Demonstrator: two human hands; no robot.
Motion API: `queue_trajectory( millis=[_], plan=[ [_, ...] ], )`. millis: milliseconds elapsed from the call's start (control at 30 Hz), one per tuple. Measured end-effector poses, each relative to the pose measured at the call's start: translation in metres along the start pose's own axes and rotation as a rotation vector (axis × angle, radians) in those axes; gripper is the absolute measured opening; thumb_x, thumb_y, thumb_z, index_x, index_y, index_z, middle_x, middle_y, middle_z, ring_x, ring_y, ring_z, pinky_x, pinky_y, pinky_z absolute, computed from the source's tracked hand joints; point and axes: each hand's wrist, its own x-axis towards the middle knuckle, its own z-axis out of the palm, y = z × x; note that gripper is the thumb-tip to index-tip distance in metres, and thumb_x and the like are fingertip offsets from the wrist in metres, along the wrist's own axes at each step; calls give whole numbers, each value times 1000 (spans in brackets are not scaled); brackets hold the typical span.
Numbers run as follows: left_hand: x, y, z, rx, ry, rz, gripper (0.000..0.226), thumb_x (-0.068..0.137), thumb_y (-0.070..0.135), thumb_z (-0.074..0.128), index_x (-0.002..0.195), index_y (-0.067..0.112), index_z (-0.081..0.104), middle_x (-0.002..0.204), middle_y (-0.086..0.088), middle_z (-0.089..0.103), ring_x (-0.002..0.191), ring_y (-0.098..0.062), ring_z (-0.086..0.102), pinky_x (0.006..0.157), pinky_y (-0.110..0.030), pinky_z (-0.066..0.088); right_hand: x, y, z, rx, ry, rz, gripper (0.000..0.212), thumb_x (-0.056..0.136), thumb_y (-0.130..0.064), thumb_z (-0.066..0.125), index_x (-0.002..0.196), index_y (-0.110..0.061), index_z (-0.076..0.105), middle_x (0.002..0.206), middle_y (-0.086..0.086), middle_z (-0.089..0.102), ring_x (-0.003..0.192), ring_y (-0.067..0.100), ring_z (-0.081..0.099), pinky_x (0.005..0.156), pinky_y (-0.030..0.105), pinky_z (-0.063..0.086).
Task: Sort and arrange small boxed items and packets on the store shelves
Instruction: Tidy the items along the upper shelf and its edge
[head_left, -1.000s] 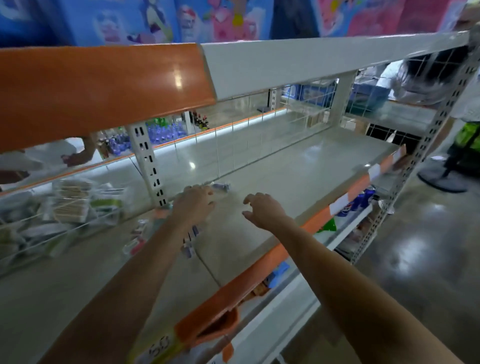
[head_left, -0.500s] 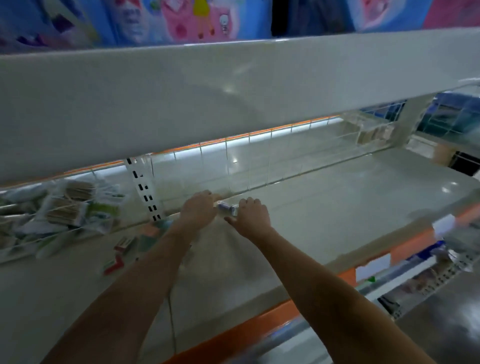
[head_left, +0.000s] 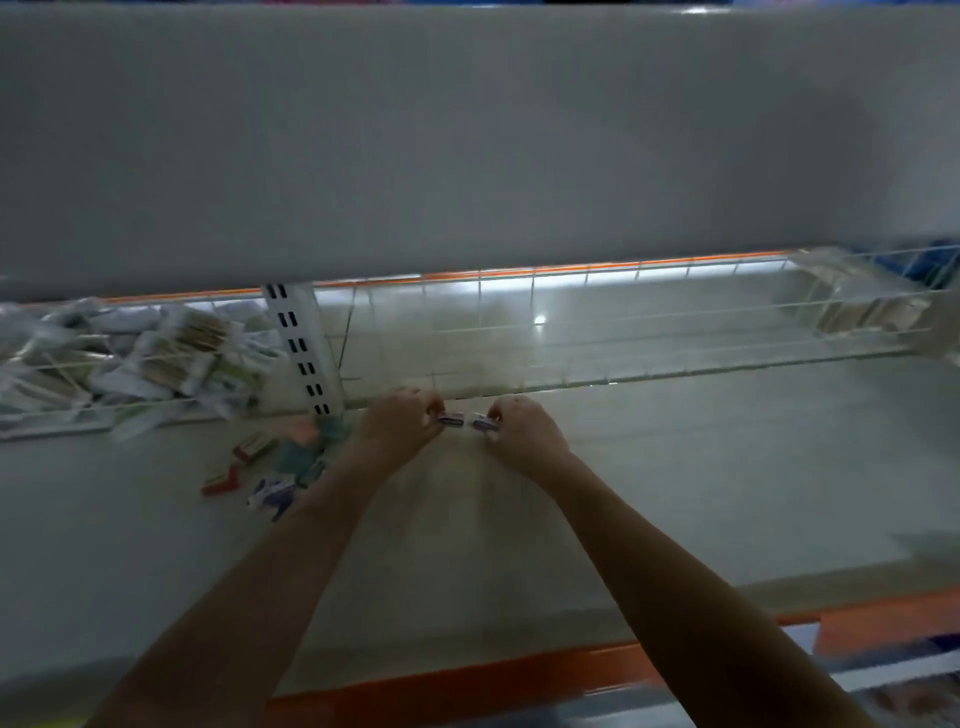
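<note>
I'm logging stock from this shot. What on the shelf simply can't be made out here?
- Labels on the two small boxes, head view: too small and partly covered by the left hand and right hand.
- Loose boxes: blurred, some behind the left forearm.
- Packets behind the wire grid: smeared by motion.
- Far-right goods: blurred and cut by the frame edge.

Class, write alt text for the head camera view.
Two bare hands, left and right, each pinch a small box against the wire divider on a grey shelf. More small boxes lie scattered at left.
</note>
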Motion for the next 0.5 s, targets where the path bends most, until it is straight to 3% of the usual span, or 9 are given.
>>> queue_trajectory(
  millis=[100,233,333,500],
  plan=[
    [-21,-12,-10,-21,106,-8,21,85,28,65,102,16,67,101,-3,67,94,-22,57,81,-30,40,-1,-7,0,96,-19,-99,20,88,-24,58,102,-12,66,102,9,64,93,24,58,78,31,45],
    [-60,-39,-37,-55,212,-65,18,79,24,73,94,14,70,93,-5,70,89,-28,60,79,-33,42,-3,-38,3,165,-26,-261,23,87,-20,60,108,-12,67,106,10,65,94,26,59,79,31,44],
    [-98,-60,-65,-15,265,-117,23,76,31,68,89,14,72,87,-7,70,85,-29,62,77,-37,48,-6,-75,7,219,-68,-377,23,87,-18,62,109,-13,67,106,11,63,94,27,61,79,34,46],
    [-173,-101,-113,60,317,-231,29,69,40,63,83,16,73,79,-4,69,79,-30,63,72,-37,46,-25,-153,32,237,-129,-611,28,86,-18,65,113,-16,67,106,4,66,95,18,60,72,22,37]
  ],
)
